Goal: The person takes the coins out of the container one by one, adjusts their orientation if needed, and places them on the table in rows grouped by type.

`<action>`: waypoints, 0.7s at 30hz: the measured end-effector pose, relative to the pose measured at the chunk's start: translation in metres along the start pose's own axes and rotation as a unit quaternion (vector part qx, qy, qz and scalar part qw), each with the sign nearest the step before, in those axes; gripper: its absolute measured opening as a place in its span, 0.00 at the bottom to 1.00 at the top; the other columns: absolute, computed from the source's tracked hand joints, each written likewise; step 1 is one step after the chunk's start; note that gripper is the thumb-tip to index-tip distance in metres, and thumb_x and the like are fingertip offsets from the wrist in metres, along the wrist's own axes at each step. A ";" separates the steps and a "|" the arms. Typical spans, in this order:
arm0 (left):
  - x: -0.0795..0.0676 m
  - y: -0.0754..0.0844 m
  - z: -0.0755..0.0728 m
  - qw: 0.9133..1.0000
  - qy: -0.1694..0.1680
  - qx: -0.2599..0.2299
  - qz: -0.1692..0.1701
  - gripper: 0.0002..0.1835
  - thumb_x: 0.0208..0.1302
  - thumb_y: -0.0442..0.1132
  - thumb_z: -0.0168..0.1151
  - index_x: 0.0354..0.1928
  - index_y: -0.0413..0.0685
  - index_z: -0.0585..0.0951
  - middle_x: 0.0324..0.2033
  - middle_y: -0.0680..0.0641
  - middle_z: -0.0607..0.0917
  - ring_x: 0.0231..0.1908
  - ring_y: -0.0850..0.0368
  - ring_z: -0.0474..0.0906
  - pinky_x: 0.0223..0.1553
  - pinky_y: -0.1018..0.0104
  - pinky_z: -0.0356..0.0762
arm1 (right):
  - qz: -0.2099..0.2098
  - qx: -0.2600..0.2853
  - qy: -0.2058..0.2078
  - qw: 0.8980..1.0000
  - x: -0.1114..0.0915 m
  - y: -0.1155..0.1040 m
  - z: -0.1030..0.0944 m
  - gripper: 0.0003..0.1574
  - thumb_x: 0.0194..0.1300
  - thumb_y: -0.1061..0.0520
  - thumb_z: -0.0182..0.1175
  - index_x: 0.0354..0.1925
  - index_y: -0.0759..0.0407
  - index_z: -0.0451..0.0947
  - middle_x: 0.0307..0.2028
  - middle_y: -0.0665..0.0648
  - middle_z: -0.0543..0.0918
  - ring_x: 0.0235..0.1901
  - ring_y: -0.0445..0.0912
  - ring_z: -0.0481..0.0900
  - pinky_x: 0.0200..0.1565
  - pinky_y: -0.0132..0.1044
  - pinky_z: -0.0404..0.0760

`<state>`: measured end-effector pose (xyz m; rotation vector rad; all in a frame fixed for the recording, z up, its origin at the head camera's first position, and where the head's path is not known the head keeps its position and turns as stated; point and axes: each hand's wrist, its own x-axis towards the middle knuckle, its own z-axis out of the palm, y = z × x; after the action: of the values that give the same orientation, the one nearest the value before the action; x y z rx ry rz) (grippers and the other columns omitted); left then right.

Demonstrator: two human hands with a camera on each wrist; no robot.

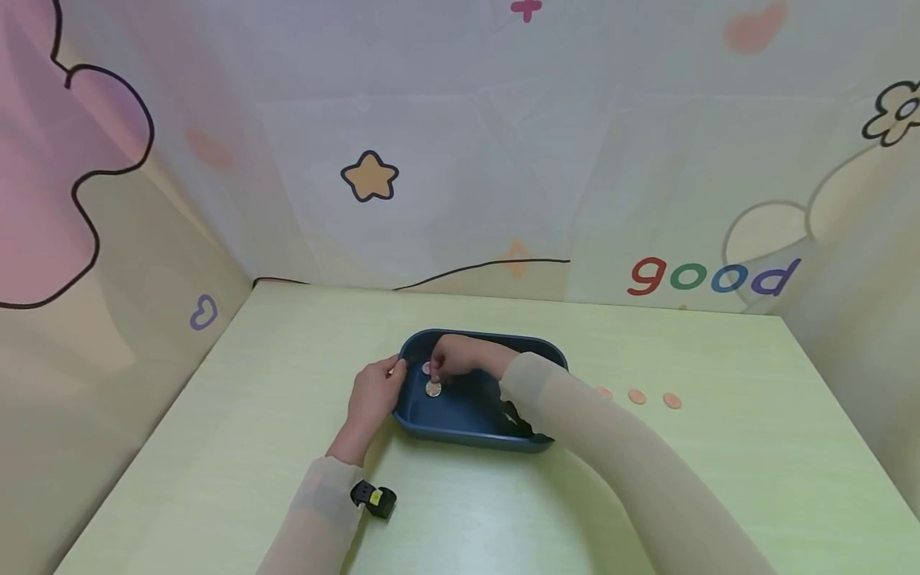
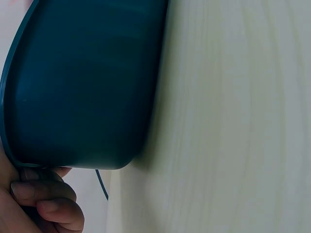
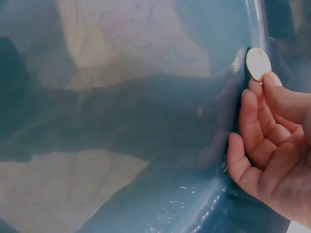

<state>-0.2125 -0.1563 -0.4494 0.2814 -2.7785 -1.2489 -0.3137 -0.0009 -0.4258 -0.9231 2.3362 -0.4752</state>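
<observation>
1 blue tray (image 1: 460,407), 2 coins inside (image 1: 433,390), 3 coins outside (image 1: 636,396)

I see a dark blue, round-cornered tray (image 1: 460,411), open side up on the table (image 1: 719,479), its left end held by the left hand (image 1: 375,393). Inside, the right hand (image 1: 454,358) pinches a shiny gold coin (image 1: 433,390) by its edge; a pinkish coin (image 1: 426,368) sits just beyond.

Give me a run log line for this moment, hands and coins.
left hand: grips blue tray | right hand: pinches gold coin inside tray | table: copper-coloured coins right of tray
</observation>
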 end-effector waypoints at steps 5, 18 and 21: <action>0.000 0.000 -0.001 1.000 0.001 -0.001 0.001 0.22 0.77 0.43 0.51 0.64 0.37 0.80 0.59 0.34 0.83 0.53 0.42 0.83 0.55 0.46 0.80 | 0.003 0.003 -0.014 1.000 -0.003 -0.003 -0.004 0.11 0.72 0.63 0.58 0.33 0.61 0.84 0.30 0.51 0.81 0.30 0.40 0.79 0.41 0.30 0.80; 0.002 0.000 0.000 1.000 -0.001 0.010 0.006 0.22 0.77 0.43 0.50 0.63 0.37 0.80 0.58 0.34 0.83 0.47 0.45 0.82 0.49 0.50 0.79 | -0.054 0.017 0.009 0.998 -0.035 -0.028 -0.033 0.09 0.76 0.61 0.56 0.37 0.63 0.80 0.34 0.58 0.87 0.34 0.46 0.84 0.39 0.28 0.76; 0.001 -0.001 0.000 1.000 0.002 0.010 0.008 0.22 0.77 0.42 0.50 0.63 0.37 0.81 0.58 0.33 0.83 0.54 0.41 0.84 0.55 0.46 0.80 | -0.058 0.019 0.016 0.998 -0.045 -0.033 -0.039 0.09 0.76 0.60 0.56 0.38 0.63 0.80 0.34 0.58 0.87 0.34 0.47 0.85 0.39 0.29 0.77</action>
<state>-0.2132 -0.1569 -0.4498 0.2625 -2.7869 -1.2162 -0.2943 0.0120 -0.3619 -1.0436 2.3025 -0.5842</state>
